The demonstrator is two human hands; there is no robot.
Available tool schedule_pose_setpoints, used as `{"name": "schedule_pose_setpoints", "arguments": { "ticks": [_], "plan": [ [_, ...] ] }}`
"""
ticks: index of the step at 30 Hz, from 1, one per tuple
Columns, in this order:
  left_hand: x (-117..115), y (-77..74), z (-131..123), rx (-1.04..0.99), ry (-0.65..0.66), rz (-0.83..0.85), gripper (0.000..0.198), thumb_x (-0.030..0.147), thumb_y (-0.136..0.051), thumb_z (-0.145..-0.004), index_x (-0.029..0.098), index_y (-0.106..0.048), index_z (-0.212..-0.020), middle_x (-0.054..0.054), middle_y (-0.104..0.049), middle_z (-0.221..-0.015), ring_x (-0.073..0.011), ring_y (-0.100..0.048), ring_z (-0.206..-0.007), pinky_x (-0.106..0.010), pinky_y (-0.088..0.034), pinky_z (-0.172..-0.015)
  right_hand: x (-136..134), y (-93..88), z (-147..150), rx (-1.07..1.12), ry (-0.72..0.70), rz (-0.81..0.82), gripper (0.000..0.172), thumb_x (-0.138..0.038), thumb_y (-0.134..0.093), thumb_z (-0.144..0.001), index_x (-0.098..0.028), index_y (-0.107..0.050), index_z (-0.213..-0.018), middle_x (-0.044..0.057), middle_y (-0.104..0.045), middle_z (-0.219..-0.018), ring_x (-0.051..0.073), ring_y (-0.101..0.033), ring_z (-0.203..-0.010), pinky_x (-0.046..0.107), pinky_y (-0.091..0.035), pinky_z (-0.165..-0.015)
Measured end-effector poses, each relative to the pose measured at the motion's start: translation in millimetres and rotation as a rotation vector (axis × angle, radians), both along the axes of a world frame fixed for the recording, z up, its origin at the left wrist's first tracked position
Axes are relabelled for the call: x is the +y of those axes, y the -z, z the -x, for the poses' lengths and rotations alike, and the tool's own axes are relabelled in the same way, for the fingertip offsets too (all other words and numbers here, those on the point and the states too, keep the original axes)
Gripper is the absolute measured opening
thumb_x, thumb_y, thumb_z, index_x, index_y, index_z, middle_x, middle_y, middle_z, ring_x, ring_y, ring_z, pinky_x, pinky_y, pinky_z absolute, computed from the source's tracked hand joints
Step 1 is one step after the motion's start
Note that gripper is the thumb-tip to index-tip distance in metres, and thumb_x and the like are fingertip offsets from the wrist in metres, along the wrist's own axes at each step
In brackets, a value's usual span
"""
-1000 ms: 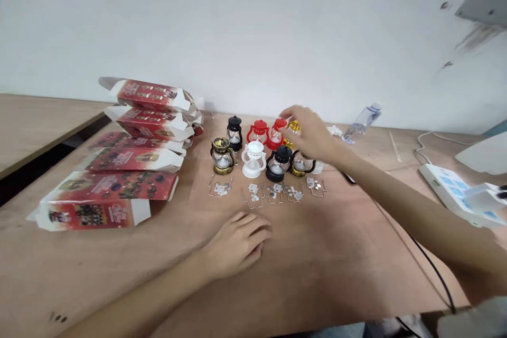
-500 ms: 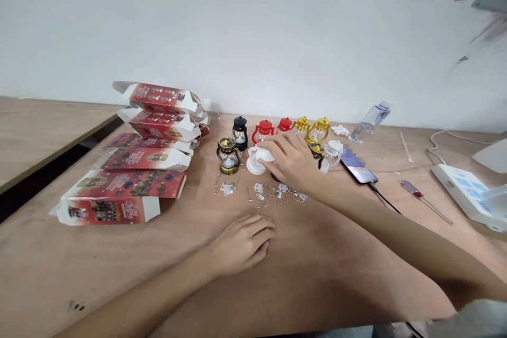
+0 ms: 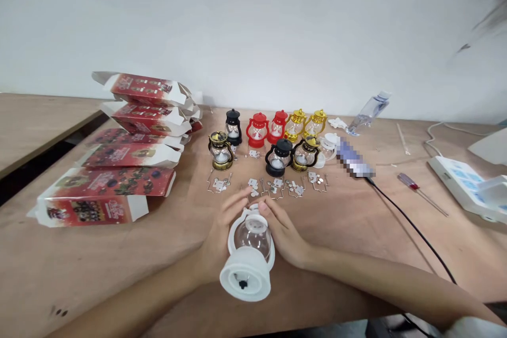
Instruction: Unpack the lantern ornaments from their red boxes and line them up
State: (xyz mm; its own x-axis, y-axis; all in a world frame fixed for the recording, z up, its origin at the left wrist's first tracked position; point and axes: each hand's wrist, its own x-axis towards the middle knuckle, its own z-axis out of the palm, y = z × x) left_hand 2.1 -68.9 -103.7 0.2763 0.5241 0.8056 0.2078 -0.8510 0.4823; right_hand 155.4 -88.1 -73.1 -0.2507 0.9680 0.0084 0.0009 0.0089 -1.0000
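A small white toy lantern (image 3: 250,257) is held between both hands above the table. Its hollow base faces me, with a small black part visible inside, and its clear globe sits between the white side arms. My left hand (image 3: 218,235) grips it from the left, fingers along the top end. On the right, my right hand (image 3: 285,235) closes on the lantern's top with thumb and fingers. Just beyond lie small sets of bent wire and loose metal and white pieces (image 3: 275,187). Behind those stand more lanterns: black (image 3: 279,157), bronze (image 3: 221,151), red (image 3: 258,129), gold (image 3: 316,122) and white (image 3: 329,149).
Red printed cardboard boxes (image 3: 114,182) lie in a row at left. Toward the right are a phone (image 3: 352,158) on a black cable, a screwdriver (image 3: 422,194), a white power strip (image 3: 469,187) and a tilted clear bottle (image 3: 370,112). A wall rises behind the table.
My right hand has brought the white lantern from the row back toward me, tipping its base my way. My left hand, earlier resting on the table, now holds it too.
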Motion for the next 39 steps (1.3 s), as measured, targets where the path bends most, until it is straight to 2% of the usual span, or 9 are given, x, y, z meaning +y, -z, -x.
{"name": "schedule_pose_setpoints", "arguments": {
  "ticks": [2, 4, 7, 10, 14, 21, 29, 35, 39],
  "plan": [
    [0, -8.1, 4, 0.079, 0.15, -0.058, 0.047, 0.033, -0.057, -0.086, 0.02, -0.042, -0.129, -0.013, -0.062, -0.117, -0.0256, -0.058, -0.111, -0.048, -0.044, -0.098, 3, 7.2, -2, -0.082, -0.012, -0.093, 0.031, -0.046, -0.036, -0.094, -0.021, -0.048, -0.082, -0.001, -0.054, -0.076, 0.013, -0.05, -0.073, 0.026, -0.041, -0.069],
    [3, -15.1, 8, 0.118, 0.181, -0.056, 0.029, 0.031, -0.05, -0.09, 0.021, -0.05, -0.118, -0.01, -0.068, -0.102, -0.0224, -0.064, -0.098, -0.043, -0.05, -0.087, 13, 12.0, -7, -0.194, 0.082, -0.276, 0.024, -0.039, -0.038, -0.095, -0.021, -0.052, -0.087, 0.001, -0.056, -0.083, 0.014, -0.052, -0.078, 0.027, -0.042, -0.072],
    [13, -18.9, 13, 0.07, 0.048, -0.02, 0.023, 0.025, -0.055, -0.087, 0.021, -0.053, -0.11, -0.009, -0.067, -0.098, -0.0199, -0.065, -0.086, -0.035, -0.053, -0.072, 32, 16.4, -17, -0.386, 0.25, -0.597, 0.015, -0.028, -0.044, -0.093, -0.02, -0.057, -0.091, 0.005, -0.059, -0.092, 0.016, -0.053, -0.089, 0.031, -0.042, -0.078],
    [24, -18.3, 16, 0.034, -0.079, -0.038, 0.032, 0.021, -0.064, -0.079, 0.021, -0.052, -0.109, -0.007, -0.065, -0.097, -0.0203, -0.064, -0.086, -0.034, -0.052, -0.071, 46, 20.2, -24, -0.646, 0.218, -0.758, 0.012, -0.022, -0.052, -0.09, -0.02, -0.063, -0.087, 0.006, -0.063, -0.089, 0.019, -0.051, -0.088, 0.034, -0.041, -0.079],
    [27, -22.2, 16, 0.111, -0.146, -0.017, 0.028, 0.025, -0.064, -0.079, 0.026, -0.052, -0.105, -0.006, -0.065, -0.094, -0.0212, -0.063, -0.084, -0.037, -0.052, -0.071, 52, 24.4, -24, -0.86, 0.143, -0.78, 0.01, -0.021, -0.059, -0.086, -0.02, -0.069, -0.088, 0.005, -0.067, -0.089, 0.021, -0.047, -0.086, 0.036, -0.04, -0.076],
    [21, -23.2, 14, 0.204, -0.123, -0.009, 0.028, 0.022, -0.063, -0.079, 0.024, -0.051, -0.105, -0.008, -0.064, -0.096, -0.0218, -0.064, -0.083, -0.038, -0.052, -0.068, 53, 26.9, -25, -0.856, 0.145, -0.713, 0.009, -0.022, -0.063, -0.084, -0.021, -0.071, -0.087, 0.002, -0.07, -0.083, 0.02, -0.046, -0.081, 0.034, -0.039, -0.073],
    [20, -16.1, 14, 0.21, -0.244, 0.013, 0.032, 0.023, -0.068, -0.074, 0.023, -0.051, -0.101, -0.006, -0.069, -0.095, -0.0233, -0.066, -0.087, -0.04, -0.05, -0.074, 51, 25.6, -24, -0.957, 0.182, -0.727, 0.014, -0.023, -0.054, -0.089, -0.018, -0.066, -0.083, 0.005, -0.067, -0.084, 0.021, -0.048, -0.082, 0.036, -0.038, -0.072],
    [19, -13.5, 17, 0.211, -0.392, 0.05, 0.037, 0.028, -0.069, -0.073, 0.028, -0.049, -0.104, -0.003, -0.067, -0.1, -0.0247, -0.064, -0.092, -0.045, -0.04, -0.083, 47, 21.6, -27, -0.646, 0.32, -0.692, 0.015, -0.023, -0.045, -0.094, -0.02, -0.056, -0.083, 0.003, -0.062, -0.08, 0.016, -0.052, -0.075, 0.03, -0.041, -0.069],
    [18, -15.6, 19, 0.273, -0.408, 0.038, 0.03, 0.032, -0.066, -0.075, 0.026, -0.052, -0.101, -0.003, -0.066, -0.098, -0.0244, -0.063, -0.092, -0.04, -0.035, -0.078, 42, 21.7, -28, -0.516, 0.413, -0.785, 0.009, -0.022, -0.046, -0.093, -0.021, -0.052, -0.086, 0.001, -0.06, -0.075, 0.014, -0.054, -0.069, 0.028, -0.042, -0.064]
  ]
}}
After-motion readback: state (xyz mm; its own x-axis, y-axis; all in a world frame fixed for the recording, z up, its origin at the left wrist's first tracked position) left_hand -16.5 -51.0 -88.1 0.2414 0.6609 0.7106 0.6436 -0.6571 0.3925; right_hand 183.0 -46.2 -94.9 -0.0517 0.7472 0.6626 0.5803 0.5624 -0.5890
